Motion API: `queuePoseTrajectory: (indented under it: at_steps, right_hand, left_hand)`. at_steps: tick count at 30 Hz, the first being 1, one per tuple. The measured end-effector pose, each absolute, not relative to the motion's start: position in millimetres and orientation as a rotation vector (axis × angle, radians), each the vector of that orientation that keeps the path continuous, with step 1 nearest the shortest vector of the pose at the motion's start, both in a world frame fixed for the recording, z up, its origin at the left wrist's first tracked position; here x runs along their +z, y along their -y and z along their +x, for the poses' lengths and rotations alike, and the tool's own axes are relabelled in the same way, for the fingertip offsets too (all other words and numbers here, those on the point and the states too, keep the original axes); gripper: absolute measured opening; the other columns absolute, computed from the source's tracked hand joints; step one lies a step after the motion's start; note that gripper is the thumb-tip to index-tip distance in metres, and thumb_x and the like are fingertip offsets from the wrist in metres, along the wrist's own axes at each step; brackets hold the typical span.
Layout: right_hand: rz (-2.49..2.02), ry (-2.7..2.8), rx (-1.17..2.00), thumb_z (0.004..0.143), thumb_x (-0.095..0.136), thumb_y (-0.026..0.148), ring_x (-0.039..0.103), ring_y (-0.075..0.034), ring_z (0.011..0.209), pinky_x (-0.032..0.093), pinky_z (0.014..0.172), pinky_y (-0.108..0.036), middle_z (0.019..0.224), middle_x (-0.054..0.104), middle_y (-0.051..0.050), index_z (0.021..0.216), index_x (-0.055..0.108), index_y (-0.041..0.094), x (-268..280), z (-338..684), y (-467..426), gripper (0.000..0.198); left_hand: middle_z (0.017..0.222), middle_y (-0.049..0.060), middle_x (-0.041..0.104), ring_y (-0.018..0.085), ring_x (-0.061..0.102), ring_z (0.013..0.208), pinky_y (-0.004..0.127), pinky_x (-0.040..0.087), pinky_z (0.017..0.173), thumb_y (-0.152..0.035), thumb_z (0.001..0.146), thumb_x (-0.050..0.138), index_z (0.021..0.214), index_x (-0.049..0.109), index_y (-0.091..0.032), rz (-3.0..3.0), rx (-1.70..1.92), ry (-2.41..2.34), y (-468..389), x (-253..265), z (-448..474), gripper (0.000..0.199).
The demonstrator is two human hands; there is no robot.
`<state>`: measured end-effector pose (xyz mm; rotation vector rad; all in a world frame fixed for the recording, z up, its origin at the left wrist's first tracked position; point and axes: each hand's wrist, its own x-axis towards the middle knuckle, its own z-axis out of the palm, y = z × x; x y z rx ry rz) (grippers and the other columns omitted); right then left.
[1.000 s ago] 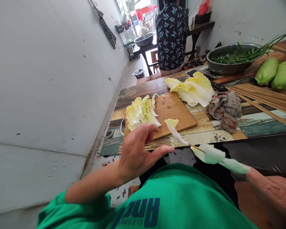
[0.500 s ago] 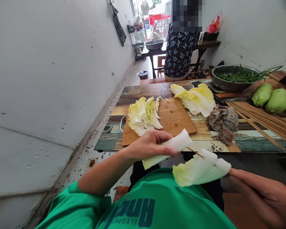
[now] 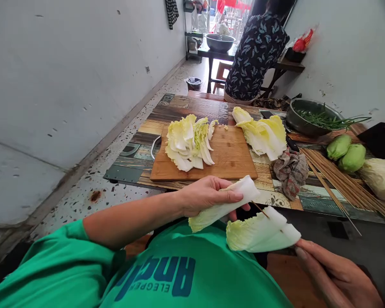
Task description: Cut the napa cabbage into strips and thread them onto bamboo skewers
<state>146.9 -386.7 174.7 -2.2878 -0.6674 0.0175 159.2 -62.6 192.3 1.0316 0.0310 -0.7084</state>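
In the head view, my left hand (image 3: 208, 197) is closed round a napa cabbage leaf (image 3: 247, 188), with the thumb on top and the white stem end pointing right. My right hand (image 3: 336, 271) pinches at the stem end of a second cabbage leaf (image 3: 256, 237). A thin wooden skewer (image 3: 259, 208) runs through this second leaf, and its far end meets the leaf in my left hand. Whatever part of the skewer lies inside my right fingers is hidden. Cut cabbage leaves (image 3: 184, 143) are piled on a wooden cutting board (image 3: 232, 156) beyond my hands.
Right of the board lie more cabbage leaves (image 3: 266, 136), a crumpled cloth (image 3: 290, 171) and a bundle of skewers (image 3: 343, 184). Farther right are a metal bowl (image 3: 303, 124) with greens, two green gourds (image 3: 352, 157) and a pale cabbage (image 3: 381, 177). A person (image 3: 256, 55) sits beyond the table.
The camera view has shifted, so the table sits farther left and more of its right side shows. My right hand with the skewered leaf is slightly lower and farther left; both grips persist.
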Motion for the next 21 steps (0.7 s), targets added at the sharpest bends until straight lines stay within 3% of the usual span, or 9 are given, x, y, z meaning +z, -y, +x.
queuePoseTrajectory:
  at_steps: [7,13,17,21]
  right_hand:
    - [-2.293,0.668,0.192,0.090,0.064,0.040,0.077,-0.021,0.078,0.061,0.074,-0.022,0.096,0.080,-0.005,0.110,0.081,0.027,174.3,144.0,397.7,0.029]
    - [-2.295,0.680,0.310,0.092,0.061,0.038,0.077,-0.022,0.086,0.060,0.079,-0.021,0.107,0.079,-0.005,0.118,0.078,0.026,175.2,140.6,396.0,0.033]
    - [-2.312,0.656,0.251,0.090,0.064,0.040,0.077,-0.022,0.083,0.060,0.074,-0.019,0.102,0.080,-0.005,0.112,0.080,0.026,177.2,136.7,388.4,0.031]
    - [-2.282,0.645,0.190,0.090,0.063,0.038,0.077,-0.019,0.075,0.059,0.066,-0.016,0.092,0.080,-0.004,0.108,0.081,0.025,182.6,138.4,374.7,0.029]
  left_hand:
    - [0.071,0.005,0.074,0.012,0.065,0.063,0.022,0.048,0.061,-0.052,0.069,0.086,0.087,0.079,-0.013,1.082,-0.632,-0.050,62.5,189.2,152.7,0.043]
    - [0.077,0.007,0.075,0.013,0.063,0.069,0.022,0.046,0.063,-0.048,0.078,0.080,0.085,0.080,-0.014,1.224,-0.621,0.037,60.7,193.5,152.9,0.035]
    - [0.084,0.006,0.076,0.013,0.062,0.072,0.022,0.046,0.066,-0.043,0.076,0.081,0.077,0.080,-0.013,1.220,-0.613,0.085,64.3,193.2,154.0,0.030]
    - [0.081,0.002,0.074,0.011,0.060,0.071,0.022,0.046,0.068,-0.038,0.074,0.083,0.085,0.081,-0.015,1.203,-0.568,0.065,69.2,188.6,155.6,0.025]
